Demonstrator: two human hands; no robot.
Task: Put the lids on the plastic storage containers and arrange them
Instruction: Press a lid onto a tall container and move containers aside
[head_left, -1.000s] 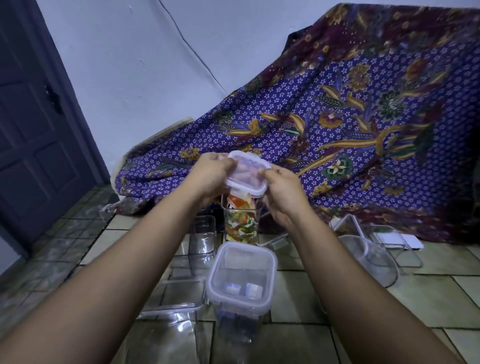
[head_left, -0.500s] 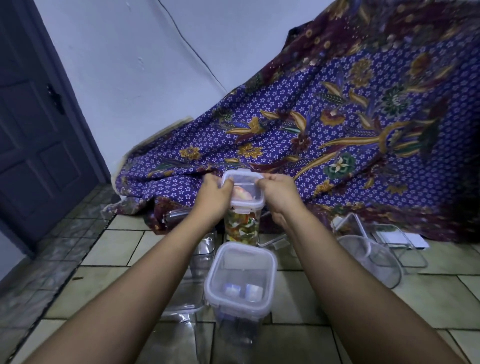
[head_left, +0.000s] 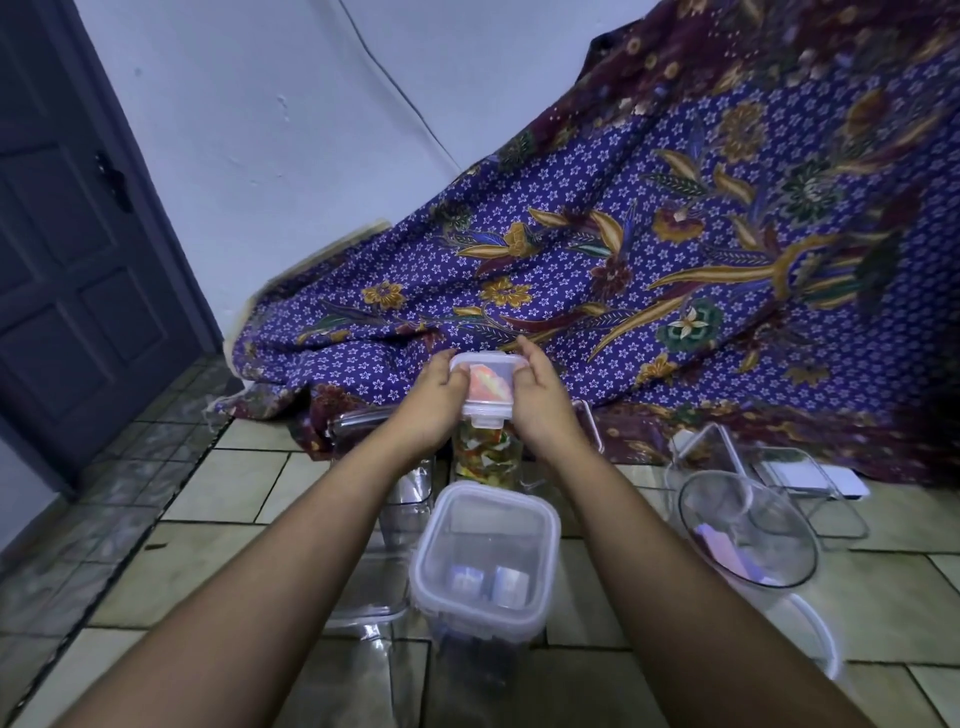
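Lid (head_left: 485, 384) on tall container (head_left: 485, 460), between both hands' fingers (head_left: 457, 376)

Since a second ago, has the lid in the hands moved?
Yes. The lid has come down and levelled out onto the tall jar of colourful pieces, which stayed put on the floor; both hands now press its sides.

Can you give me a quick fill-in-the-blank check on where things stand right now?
1. Both hands press a lid onto the tall container holding ____ contents.
2. The nearer lidded container stands ____ the arms.
3. The round clear bowl lies to the person's ____.

Missing words: colourful; between; right
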